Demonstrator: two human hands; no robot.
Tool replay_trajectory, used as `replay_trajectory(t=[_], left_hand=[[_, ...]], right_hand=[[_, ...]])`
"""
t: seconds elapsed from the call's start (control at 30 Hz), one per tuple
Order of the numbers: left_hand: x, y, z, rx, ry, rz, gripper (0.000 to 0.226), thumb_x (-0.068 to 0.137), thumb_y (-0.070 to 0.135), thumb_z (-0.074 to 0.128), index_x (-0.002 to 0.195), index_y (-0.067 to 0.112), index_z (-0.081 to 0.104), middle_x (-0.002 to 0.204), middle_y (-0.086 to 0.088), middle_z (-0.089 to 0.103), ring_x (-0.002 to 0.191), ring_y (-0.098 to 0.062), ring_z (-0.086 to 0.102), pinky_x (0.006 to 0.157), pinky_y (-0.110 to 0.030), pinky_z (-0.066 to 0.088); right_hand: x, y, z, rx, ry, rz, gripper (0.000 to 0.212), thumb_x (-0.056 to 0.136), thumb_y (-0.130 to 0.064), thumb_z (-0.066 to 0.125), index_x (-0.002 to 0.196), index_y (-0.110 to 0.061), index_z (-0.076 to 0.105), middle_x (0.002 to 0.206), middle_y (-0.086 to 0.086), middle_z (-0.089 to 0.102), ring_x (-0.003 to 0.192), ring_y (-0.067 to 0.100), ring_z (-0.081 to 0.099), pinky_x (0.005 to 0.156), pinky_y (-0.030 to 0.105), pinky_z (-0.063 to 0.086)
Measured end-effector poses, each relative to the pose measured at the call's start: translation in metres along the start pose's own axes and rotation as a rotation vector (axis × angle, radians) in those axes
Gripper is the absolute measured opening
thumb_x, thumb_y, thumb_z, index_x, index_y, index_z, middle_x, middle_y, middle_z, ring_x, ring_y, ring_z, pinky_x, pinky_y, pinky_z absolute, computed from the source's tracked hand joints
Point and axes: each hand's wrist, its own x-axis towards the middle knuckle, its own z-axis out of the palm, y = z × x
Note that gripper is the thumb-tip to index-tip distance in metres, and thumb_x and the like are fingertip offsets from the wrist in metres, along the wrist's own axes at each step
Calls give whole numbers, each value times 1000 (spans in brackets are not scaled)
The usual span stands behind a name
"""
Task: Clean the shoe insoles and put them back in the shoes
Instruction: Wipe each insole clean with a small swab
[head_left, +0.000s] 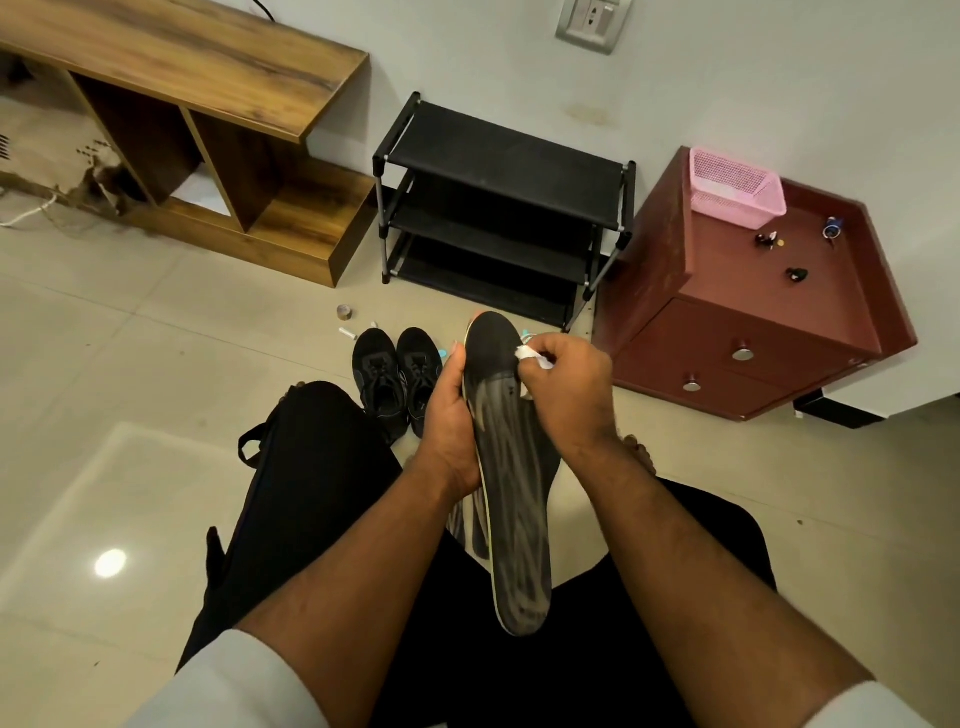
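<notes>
Tiled floor (130, 338); pink basket (737, 189) on cabinet (753, 322)

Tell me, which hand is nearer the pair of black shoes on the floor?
Left. The left hand holds the insole right beside the black shoes; the right hand works with a white wipe beyond the insole.

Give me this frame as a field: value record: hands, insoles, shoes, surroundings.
left hand: grips the top insole at its left edge
right hand: pinches a white wipe against that insole near the toe
second insole: partly visible under the first, over the lap
shoes: black pair side by side on the floor, insoles not yet back in
shoe rack: black, against the wall
cabinet: red, pink basket on top
</notes>
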Motion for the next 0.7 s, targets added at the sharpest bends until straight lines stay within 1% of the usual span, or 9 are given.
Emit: replay_trajectory(t=[0.07,0.13,0.2,0.27,0.37,0.5,0.57,0.63,0.7], left_hand=[[-1,0,1,5,1,-3,69,92,66,37,105,11,76,107,-15,70,95,-27,68,87,-39,54],[-2,1,1,5,0,9,67,94,63,36,104,11,77,109,-15,71,99,-26,69,91,-39,53],[-2,2,0,-19,14,22,66,95,62,38,100,10,78,112,-15,71,104,-26,69,96,-39,52],[-1,2,-2,-41,31,25,66,94,61,41,101,6,78,114,-16,70,109,-27,68,96,-37,51],[-2,2,0,-44,26,8,71,93,64,39,117,5,70,119,-18,68,114,-30,64,102,-41,46],[-1,1,1,-9,18,-13,75,91,69,37,123,9,67,113,-18,68,102,-30,66,97,-44,48],[0,1,1,-5,27,-12,75,91,69,36,117,8,71,110,-17,70,99,-29,68,92,-42,51],[0,1,1,-11,20,-3,74,94,66,33,101,8,78,106,-16,73,96,-25,71,89,-38,54],[2,1,-2,-12,28,15,74,95,64,33,85,9,81,97,-12,75,89,-21,73,86,-33,54]], right_hand=[[-1,0,1,-6,-24,24,14,86,-12,61,91,-8,73,80,2,67,76,15,61,62,16,41],[-8,-10,3,41,-69,10,15,88,-16,60,95,-11,73,84,0,69,78,11,62,67,14,46],[-18,-24,5,80,-138,-57,16,88,-17,61,98,-14,73,87,-1,71,80,8,63,73,19,51],[-26,-30,6,76,-175,-131,15,87,-14,63,98,-14,73,89,-1,70,81,8,62,75,19,50],[-22,-16,2,-48,-129,-183,17,87,-13,63,100,-10,72,92,4,68,82,9,57,75,20,46],[-10,7,-7,-261,-117,-116,23,92,-15,57,110,-8,68,96,8,65,86,16,57,75,21,40],[-12,4,-6,-240,-116,-145,21,91,-14,58,107,-8,69,96,9,66,86,17,58,77,23,44],[-19,-9,0,-173,-147,-239,18,88,-12,59,101,-10,71,94,7,67,86,16,59,80,30,50],[-27,-20,4,-149,-192,-355,18,85,-9,59,98,-11,72,93,5,69,86,18,60,81,36,50]])
